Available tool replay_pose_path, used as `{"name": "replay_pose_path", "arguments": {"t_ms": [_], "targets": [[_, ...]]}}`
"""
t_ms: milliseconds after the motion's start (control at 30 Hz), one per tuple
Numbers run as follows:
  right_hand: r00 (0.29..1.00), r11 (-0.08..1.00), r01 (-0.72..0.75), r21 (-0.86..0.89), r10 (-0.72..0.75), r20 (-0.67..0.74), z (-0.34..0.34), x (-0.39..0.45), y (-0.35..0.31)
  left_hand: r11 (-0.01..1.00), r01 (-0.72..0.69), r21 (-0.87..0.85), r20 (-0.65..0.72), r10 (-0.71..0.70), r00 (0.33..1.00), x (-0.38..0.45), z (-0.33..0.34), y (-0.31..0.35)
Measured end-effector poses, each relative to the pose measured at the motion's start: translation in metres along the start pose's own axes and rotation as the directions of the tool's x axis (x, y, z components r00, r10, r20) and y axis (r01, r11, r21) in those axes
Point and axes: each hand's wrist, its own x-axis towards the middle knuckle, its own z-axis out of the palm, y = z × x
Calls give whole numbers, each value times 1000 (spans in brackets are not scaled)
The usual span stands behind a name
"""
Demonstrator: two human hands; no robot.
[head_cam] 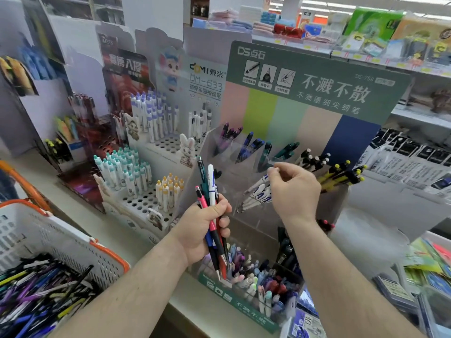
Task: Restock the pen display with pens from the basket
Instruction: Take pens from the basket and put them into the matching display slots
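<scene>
My left hand [198, 231] grips a bundle of several pens [206, 182], dark green, white, pink, blue and red, held upright in front of the clear acrylic pen display [317, 89] with a green header. My right hand [296, 189] is at a middle compartment of the display, its fingertips pinching the top end of a white pen [262, 179] that lies among other white pens [257, 197]. At bottom left stands the white perforated basket [51, 236] with an orange rim, holding several loose pens [41, 296].
Other display compartments hold purple, blue, green, black and yellow-tipped pens [341, 175]. A lower tray [258, 284] is packed with mixed pens. A white stand with capped pens [127, 172] is on the left. Packaged goods [402, 162] lie on the right shelf.
</scene>
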Motion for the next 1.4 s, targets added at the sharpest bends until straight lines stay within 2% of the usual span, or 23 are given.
{"name": "replay_pose_path", "arguments": {"t_ms": [67,167,300,367,400,467,533,633,700,767,833,900,1033,1133,1233,1333,1400], "targets": [[996,985,43,-169,-29,90,13,2,9,999,-11,45,29,10,1000,-1,1,0],[983,920,40,-391,34,179,25,8,17,995,-18,101,68,12,998,-2,1,0],[957,882,13,-471,126,262,19,12,3,987,-15,160,80,2,997,-2,2,-3],[968,885,36,-465,85,238,9,7,-9,979,-8,203,90,-10,996,-2,3,-5],[977,908,55,-416,38,211,5,3,-15,973,-6,230,97,-17,995,-1,3,-6],[978,977,67,-204,-24,205,-4,-8,-26,959,-4,283,129,-34,991,-1,4,-8],[944,1000,-8,-16,13,330,-7,-19,-37,944,4,330,166,-63,984,-1,5,-10],[892,999,-49,20,35,451,-8,-26,-36,932,19,362,237,-112,965,-1,8,-12],[912,991,-87,98,40,408,-11,-25,-30,950,73,305,288,-165,943,-1,8,-13],[951,959,-159,235,84,298,-19,-20,-26,967,131,217,305,-195,932,-1,6,-13],[972,891,-216,399,158,174,-31,-15,-24,980,150,133,270,-181,946,1,4,-14],[962,815,-265,515,260,84,-40,-13,-22,989,148,30,237,-151,960,3,4,-14],[917,744,-358,564,395,60,-47,-19,-14,982,158,-101,315,-119,942,6,7,-12],[885,702,-439,560,445,136,-51,-23,-9,964,160,-212,393,-66,917,10,7,-8],[856,599,-482,640,479,196,-52,-24,-9,946,172,-277,441,-34,897,13,6,-4],[872,580,-369,727,487,54,-55,-14,-13,957,143,-253,389,-34,921,14,6,-1],[900,670,-273,691,431,-62,-57,-2,-15,969,111,-221,339,-31,940,13,6,1]]}}
